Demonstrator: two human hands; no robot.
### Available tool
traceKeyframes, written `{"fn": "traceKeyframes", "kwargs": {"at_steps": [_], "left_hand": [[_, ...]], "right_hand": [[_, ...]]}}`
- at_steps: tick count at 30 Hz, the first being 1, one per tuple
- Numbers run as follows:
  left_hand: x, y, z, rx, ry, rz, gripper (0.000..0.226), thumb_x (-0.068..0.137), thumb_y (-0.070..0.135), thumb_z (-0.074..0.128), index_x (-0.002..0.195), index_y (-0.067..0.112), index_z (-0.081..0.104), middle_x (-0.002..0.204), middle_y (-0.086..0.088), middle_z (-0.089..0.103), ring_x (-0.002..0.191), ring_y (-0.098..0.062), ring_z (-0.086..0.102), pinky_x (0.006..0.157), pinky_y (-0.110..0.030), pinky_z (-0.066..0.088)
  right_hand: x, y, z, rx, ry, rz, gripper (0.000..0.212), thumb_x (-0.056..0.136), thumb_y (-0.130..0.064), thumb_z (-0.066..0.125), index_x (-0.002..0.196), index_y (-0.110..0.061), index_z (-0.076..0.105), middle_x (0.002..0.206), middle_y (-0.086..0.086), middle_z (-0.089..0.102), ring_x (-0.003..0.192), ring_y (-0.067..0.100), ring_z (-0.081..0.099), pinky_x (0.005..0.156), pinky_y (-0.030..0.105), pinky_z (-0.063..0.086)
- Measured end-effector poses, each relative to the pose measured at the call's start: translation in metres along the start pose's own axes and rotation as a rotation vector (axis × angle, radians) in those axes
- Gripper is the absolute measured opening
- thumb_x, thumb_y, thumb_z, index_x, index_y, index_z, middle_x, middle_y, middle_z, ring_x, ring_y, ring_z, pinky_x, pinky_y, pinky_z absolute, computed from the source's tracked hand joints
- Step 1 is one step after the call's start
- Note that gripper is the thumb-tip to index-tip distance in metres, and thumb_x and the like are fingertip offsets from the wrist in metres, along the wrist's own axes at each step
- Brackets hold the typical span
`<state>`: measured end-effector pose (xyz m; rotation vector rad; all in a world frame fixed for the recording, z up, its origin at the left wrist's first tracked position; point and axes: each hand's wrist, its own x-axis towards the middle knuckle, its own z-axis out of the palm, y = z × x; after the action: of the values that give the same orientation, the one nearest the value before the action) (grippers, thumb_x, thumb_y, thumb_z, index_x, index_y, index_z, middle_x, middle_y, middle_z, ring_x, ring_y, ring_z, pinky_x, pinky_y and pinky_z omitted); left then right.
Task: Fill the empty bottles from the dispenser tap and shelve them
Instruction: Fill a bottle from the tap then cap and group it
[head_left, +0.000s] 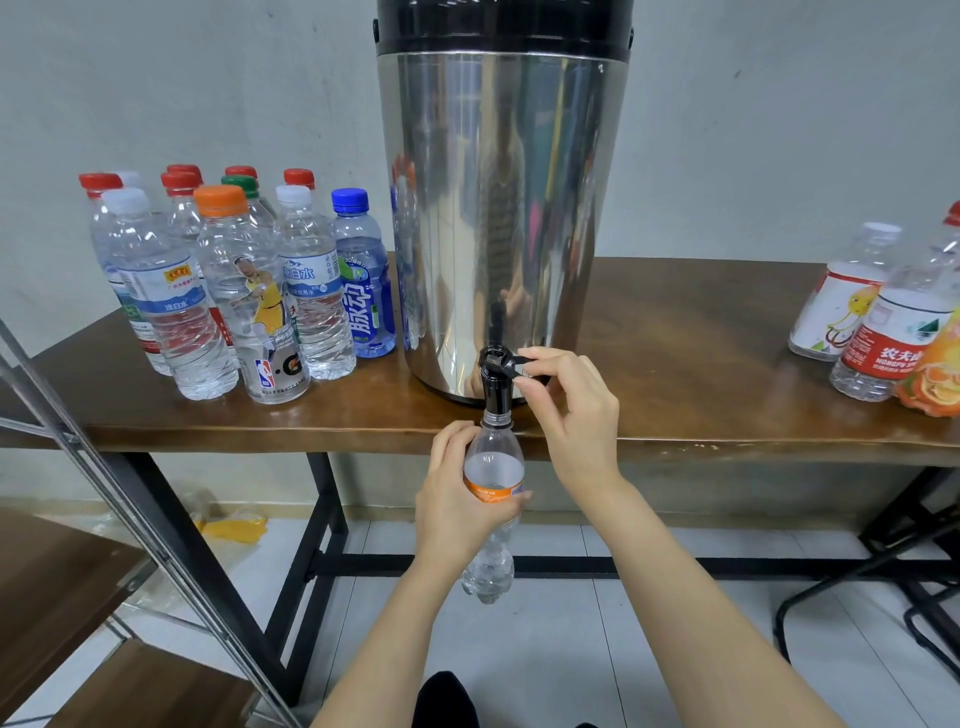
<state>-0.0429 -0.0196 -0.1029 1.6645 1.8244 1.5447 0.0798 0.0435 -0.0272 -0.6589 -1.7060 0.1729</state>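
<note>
A tall steel dispenser stands on the wooden table, its black tap hanging over the front edge. My left hand grips a clear bottle with an orange label, uncapped, its mouth right under the tap; water shows in its lower part. My right hand pinches the tap's black lever between thumb and forefinger. Several capped bottles holding water stand in a cluster to the left of the dispenser. Three bottles stand at the table's right end; two look empty.
A metal-framed shelf with brown boards stands at lower left, close to the table's corner. Black table legs and a crossbar run under the table. A chair base sits at right on the tiled floor. Yellow plastic wrap lies by the wall.
</note>
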Motion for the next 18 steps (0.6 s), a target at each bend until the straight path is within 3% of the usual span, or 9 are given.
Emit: {"fn": "traceKeyframes", "kwargs": {"at_steps": [11,18], "left_hand": [[0.0005,-0.0039,0.0019,0.008,0.005,-0.006,0.079,0.056,0.037,0.092,0.124,0.031,0.053,0.134,0.018,0.046,0.114,0.004,0.048,0.081,-0.022,0.046],[0.0007,-0.0037,0.0022,0.007,0.000,-0.016,0.079,0.055,0.037,0.092,0.124,0.032,0.052,0.133,0.021,0.045,0.114,0.005,0.047,0.077,-0.012,0.040]], "right_hand": [[0.0001,-0.0014,-0.0006,-0.001,0.000,0.003,0.029,0.094,-0.034,0.056,0.093,-0.007,0.068,0.111,-0.016,0.062,0.085,0.019,0.060,0.074,0.016,0.047],[-0.0001,-0.0017,-0.0005,-0.010,0.000,0.005,0.027,0.094,-0.032,0.058,0.092,-0.006,0.068,0.111,-0.015,0.062,0.085,0.019,0.060,0.075,0.013,0.045]]}}
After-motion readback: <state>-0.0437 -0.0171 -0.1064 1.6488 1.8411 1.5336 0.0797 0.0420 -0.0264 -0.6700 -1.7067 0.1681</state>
